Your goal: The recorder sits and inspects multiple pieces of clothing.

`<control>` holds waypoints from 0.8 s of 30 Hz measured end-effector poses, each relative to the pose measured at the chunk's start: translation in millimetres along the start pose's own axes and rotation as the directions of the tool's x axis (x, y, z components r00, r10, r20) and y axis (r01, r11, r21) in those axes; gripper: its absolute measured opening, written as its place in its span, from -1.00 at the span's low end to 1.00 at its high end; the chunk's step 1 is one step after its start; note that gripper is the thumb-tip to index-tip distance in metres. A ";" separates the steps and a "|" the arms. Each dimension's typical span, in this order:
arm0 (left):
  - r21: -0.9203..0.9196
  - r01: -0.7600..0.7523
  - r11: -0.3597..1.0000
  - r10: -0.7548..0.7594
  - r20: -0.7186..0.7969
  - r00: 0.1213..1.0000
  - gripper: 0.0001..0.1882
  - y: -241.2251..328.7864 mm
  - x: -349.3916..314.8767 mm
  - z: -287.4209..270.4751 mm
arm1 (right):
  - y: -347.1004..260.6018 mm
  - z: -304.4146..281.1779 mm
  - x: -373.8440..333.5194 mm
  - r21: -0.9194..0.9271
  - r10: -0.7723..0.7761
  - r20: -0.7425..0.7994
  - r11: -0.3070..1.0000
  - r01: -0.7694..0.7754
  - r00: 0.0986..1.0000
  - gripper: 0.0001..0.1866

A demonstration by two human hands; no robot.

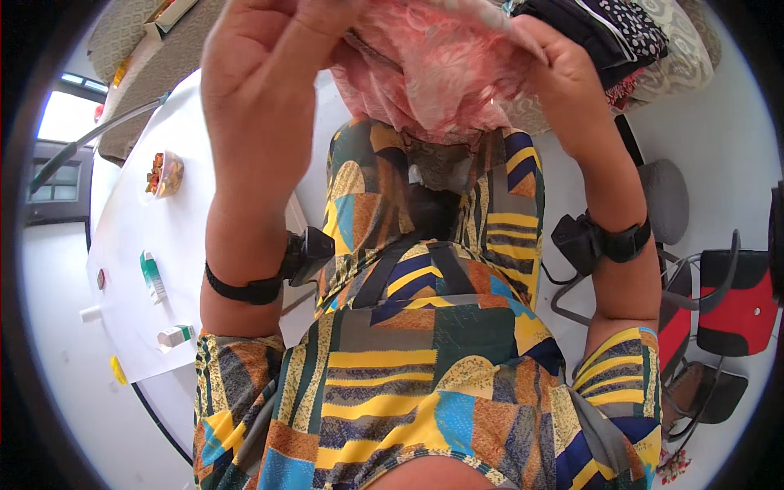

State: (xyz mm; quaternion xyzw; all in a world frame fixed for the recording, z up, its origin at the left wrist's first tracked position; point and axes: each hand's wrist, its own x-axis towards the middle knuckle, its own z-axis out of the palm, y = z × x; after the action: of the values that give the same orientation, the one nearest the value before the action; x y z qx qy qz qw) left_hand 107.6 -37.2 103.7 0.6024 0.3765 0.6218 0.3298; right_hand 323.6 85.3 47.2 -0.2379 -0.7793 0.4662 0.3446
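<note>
Pink cloth (441,73) | left hand (265,49) raised, holding its left side | right hand (567,69) raised, pinching its right edge

White table (131,220), patterned upholstery (173,64), red-and-black chair (745,287), bright window (65,117)

Pink-and-white patterned cloth (433,69) cut off by top edge; left hand (273,45) cropped there too. Right hand (565,67): fingertips partly hidden by cloth.

bright; white glare at window (65,117); edges bent
</note>
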 end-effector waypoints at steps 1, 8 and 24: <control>0.032 0.001 0.999 0.001 -0.084 0.996 -0.77 -1.8 0.1 -7.4 | 0.8 -2.5 -2.3 0.129 0.062 -0.043 0.990 -0.056 0.997 -0.77; -0.007 0.009 1.000 -0.010 -0.231 0.973 -0.77 -7.5 2.1 -36.1 | -8.5 -29.4 -0.2 0.373 0.052 0.015 0.926 -0.054 0.999 -0.81; 0.050 0.261 0.964 -0.239 -0.262 0.935 -0.76 -24.0 -2.3 -41.0 | -36.8 -4.7 6.2 0.478 0.044 -0.416 0.861 0.177 0.909 -0.81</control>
State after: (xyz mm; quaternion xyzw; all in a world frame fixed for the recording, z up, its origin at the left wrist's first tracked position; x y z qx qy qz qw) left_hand 65.8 -30.1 82.1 0.4785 0.5151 0.6301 0.3298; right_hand 321.3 75.6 83.4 -0.2047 -0.5472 0.5803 0.5674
